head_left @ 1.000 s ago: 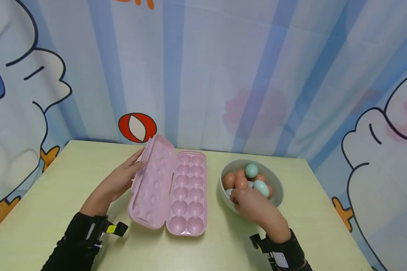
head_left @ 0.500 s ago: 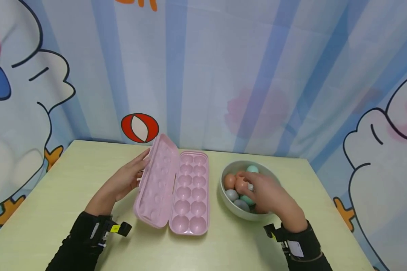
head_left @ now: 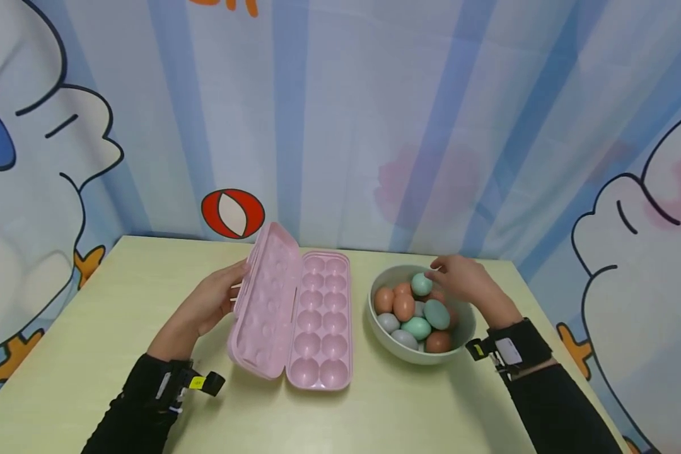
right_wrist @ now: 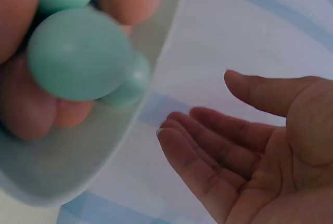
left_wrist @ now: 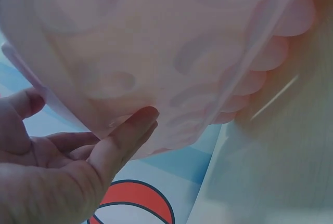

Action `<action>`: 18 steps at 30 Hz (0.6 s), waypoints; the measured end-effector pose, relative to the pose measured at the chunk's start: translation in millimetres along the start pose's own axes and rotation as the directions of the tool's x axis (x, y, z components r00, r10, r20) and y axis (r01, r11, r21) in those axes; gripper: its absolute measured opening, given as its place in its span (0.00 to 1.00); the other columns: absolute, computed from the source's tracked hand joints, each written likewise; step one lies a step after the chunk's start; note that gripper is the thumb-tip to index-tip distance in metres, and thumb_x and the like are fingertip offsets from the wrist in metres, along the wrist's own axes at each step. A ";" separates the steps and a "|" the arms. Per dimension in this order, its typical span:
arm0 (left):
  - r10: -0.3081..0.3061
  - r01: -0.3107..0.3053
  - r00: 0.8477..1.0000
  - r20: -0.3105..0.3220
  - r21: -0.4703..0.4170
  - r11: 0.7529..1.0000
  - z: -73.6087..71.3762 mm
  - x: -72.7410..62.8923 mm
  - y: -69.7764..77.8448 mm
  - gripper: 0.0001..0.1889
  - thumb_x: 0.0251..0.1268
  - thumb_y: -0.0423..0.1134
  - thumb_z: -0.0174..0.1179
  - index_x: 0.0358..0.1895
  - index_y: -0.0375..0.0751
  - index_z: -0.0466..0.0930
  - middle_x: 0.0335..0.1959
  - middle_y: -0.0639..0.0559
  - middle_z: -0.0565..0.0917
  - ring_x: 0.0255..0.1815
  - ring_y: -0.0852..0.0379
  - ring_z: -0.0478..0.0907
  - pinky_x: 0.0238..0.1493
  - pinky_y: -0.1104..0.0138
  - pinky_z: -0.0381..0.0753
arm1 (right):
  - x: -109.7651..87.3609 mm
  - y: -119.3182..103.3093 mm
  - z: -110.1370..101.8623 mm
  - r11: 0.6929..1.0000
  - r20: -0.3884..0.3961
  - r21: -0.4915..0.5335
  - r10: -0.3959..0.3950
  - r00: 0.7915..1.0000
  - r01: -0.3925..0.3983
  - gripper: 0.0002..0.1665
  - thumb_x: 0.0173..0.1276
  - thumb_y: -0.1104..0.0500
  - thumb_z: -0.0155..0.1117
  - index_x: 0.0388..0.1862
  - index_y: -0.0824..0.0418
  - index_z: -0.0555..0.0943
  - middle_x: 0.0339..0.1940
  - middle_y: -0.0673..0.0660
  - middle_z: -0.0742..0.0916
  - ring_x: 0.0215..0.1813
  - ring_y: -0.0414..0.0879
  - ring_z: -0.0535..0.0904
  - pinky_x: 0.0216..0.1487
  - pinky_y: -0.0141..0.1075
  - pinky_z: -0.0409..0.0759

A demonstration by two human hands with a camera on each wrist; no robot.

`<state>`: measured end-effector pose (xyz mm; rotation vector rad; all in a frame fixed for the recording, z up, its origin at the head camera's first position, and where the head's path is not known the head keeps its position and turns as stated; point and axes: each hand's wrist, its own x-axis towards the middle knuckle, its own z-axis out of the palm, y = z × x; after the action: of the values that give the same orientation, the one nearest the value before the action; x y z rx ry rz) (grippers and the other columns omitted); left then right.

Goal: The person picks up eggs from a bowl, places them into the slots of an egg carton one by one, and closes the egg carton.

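nearest, at the lower corners: long black sleeves (head_left: 562,407), ending in black wrist straps (head_left: 516,347) with small boxy devices (head_left: 211,383). beneath: pale yellow, smooth table (head_left: 397,416), darkened in places by soft shadows (head_left: 473,397).

next out, at left: left hand (head_left: 211,299) gripping the outer edge of a raised, dimpled pink plastic lid (head_left: 267,302), with thumb and fingers about it. part of a long pink plastic egg carton (head_left: 348,328), open on the table, with lid tilted up and leftward, and flat tray (head_left: 319,323) showing two columns of round wells (head_left: 308,344).

just right of the carton, on the same table: round, pale grey-green bowl (head_left: 417,359), heaped with smooth brown eggs (head_left: 404,307), mint-green eggs (head_left: 417,328) and grey eggs (head_left: 388,323). at its far right rim: right hand (head_left: 462,277), released, holding nothing.

farther, behind the table's back edge: hanging fabric curtain (head_left: 346,126), softly folded, broadly striped in blue and white, with a faint pink blotch (head_left: 425,189). printed on it: red-and-white oval motif (head_left: 233,214) near the lid's far corner; large white, black-outlined cartoon figures (head_left: 647,284) at both sides, with orange feet (head_left: 89,261); cut-off orange lettering (head_left: 225,3) at the top.

between views: from the head, cannot tell contact from gap between right hand and topmost mint-green egg. from the right wrist, visible gap between fingertips (right_wrist: 171,141) and eggs, with thumb (right_wrist: 260,91) held apart. from the left wrist, lid's outer face close up, plus rounded pink bulges (left_wrist: 296,16) beyond its edge, hidden from the head.
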<state>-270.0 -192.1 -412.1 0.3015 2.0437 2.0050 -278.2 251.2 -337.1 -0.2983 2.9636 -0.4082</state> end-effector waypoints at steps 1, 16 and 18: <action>-0.002 0.002 1.000 -0.001 0.001 1.000 0.0 -0.3 0.5 0.35 0.75 0.60 0.46 0.77 0.44 0.57 0.65 0.36 0.68 0.56 0.45 0.74 0.50 0.65 0.81 | 4.6 2.7 0.9 1.000 0.011 -0.016 0.014 1.000 -0.014 0.28 0.77 0.50 0.52 0.62 0.72 0.74 0.56 0.70 0.81 0.55 0.64 0.77 0.52 0.53 0.77; -0.032 0.027 0.996 0.088 0.055 0.998 -11.7 -5.6 3.6 0.35 0.76 0.56 0.46 0.77 0.41 0.53 0.70 0.36 0.65 0.62 0.41 0.74 0.54 0.58 0.79 | 43.8 15.0 28.0 0.986 0.092 -0.140 0.104 0.990 -0.090 0.33 0.72 0.41 0.56 0.09 0.52 0.64 0.11 0.49 0.66 0.19 0.47 0.67 0.27 0.38 0.66; -0.034 0.027 0.996 0.084 0.080 0.996 -11.9 -5.3 4.2 0.36 0.76 0.57 0.46 0.78 0.41 0.51 0.71 0.36 0.64 0.63 0.40 0.72 0.56 0.57 0.78 | 47.2 14.3 29.6 0.986 0.080 -0.136 0.112 0.991 -0.100 0.33 0.72 0.39 0.55 0.10 0.52 0.64 0.12 0.50 0.67 0.20 0.47 0.67 0.27 0.39 0.66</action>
<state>-269.0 -205.0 -407.6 0.3629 2.0651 1.8642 -321.8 247.2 -374.3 -0.1661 2.9090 -0.1825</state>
